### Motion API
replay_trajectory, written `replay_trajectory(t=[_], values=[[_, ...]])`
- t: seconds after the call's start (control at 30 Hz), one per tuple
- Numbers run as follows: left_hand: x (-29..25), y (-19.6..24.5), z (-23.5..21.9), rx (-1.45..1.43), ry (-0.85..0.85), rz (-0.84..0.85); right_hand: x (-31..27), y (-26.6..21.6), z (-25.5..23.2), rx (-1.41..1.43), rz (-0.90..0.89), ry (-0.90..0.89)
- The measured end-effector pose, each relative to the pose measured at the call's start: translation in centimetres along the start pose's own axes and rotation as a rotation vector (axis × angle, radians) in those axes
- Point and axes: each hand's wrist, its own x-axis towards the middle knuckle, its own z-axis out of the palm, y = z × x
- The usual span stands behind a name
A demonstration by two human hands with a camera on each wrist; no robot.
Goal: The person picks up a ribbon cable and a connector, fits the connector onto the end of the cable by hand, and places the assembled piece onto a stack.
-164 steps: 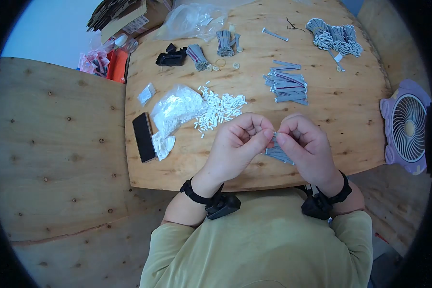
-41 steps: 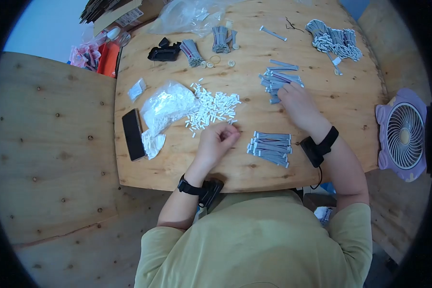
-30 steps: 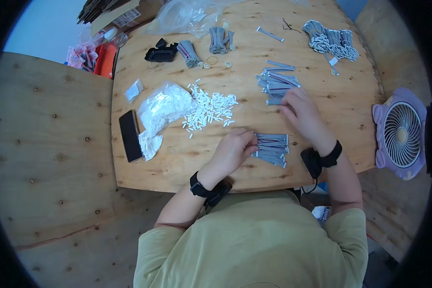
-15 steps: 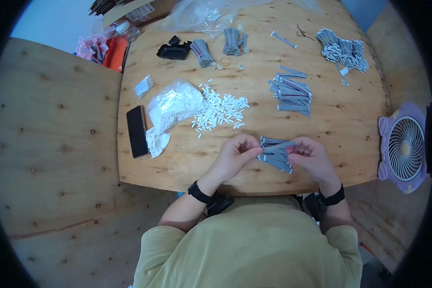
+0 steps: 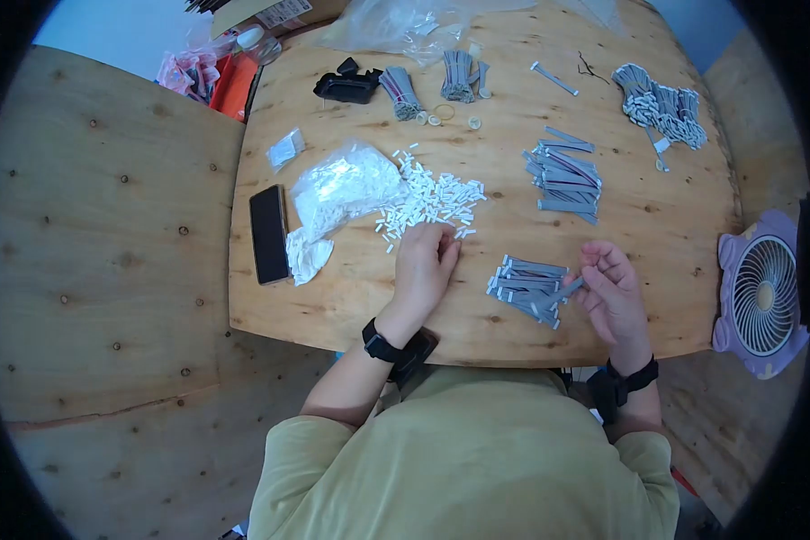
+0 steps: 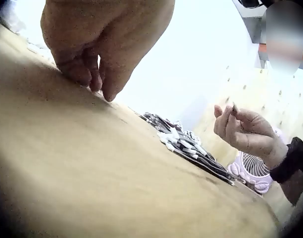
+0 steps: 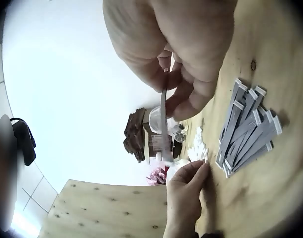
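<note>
My right hand point(image 5: 616, 295) pinches one short grey ribbon cable point(image 7: 164, 116) between thumb and fingers. Its far end is blurred and points left, over a stack of similar grey ribbon cables point(image 5: 526, 286) with white end connectors. At the near edge of a heap of small white plastic pieces point(image 5: 434, 196), my left hand point(image 5: 422, 270) reaches down to the tabletop. The left wrist view shows its fingertips point(image 6: 110, 94) close together, low against the wood; I cannot tell whether a white piece is between them.
A larger pile of ribbon cables point(image 5: 567, 180) lies beyond the stack. Left are a clear bag point(image 5: 342, 184) of white pieces and a phone point(image 5: 269, 236). Bundled cables point(image 5: 400, 92), a black holder point(image 5: 346, 85) and cable coils point(image 5: 661, 106) lie farther back. A purple fan point(image 5: 763, 292) stands right.
My right hand went to the far cable pile, came back to the near stack and draws a cable rightward. My left hand left the cables and moved to the white pieces.
</note>
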Motion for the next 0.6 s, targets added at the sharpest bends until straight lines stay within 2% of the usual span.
replay_trajectory(t=[0.1, 0.33, 0.43, 0.47, 0.5, 0.57, 0.6], values=[[0.4, 0.1, 0.1, 0.040, 0.002, 0.020, 0.1, 0.0, -0.6, -0.039, -0.013, -0.127], [1.0, -0.3, 0.2, 0.111, 0.039, 0.153, 0.1, 0.6, -1.3, -0.209, 0.087, -0.169], [0.6, 1.1, -0.6, -0.200, -0.108, -0.223, -0.1, 0.8, -1.1, -0.249, 0.072, -0.187], [0.5, 1.4, -0.9, -0.288, -0.173, -0.298, -0.1, 0.7, -0.9, -0.252, 0.050, -0.207], [0.4, 1.3, -0.8, -0.415, -0.165, -0.294, -0.2, 0.5, -0.5, -0.255, 0.028, -0.228], [0.2, 1.0, -0.6, -0.666, -0.145, -0.287, -0.6, -0.8, 0.8, -0.280, 0.137, -0.231], [0.4, 1.3, -0.8, -0.761, -0.188, -0.301, -0.8, -1.4, 1.4, -0.293, 0.191, -0.236]])
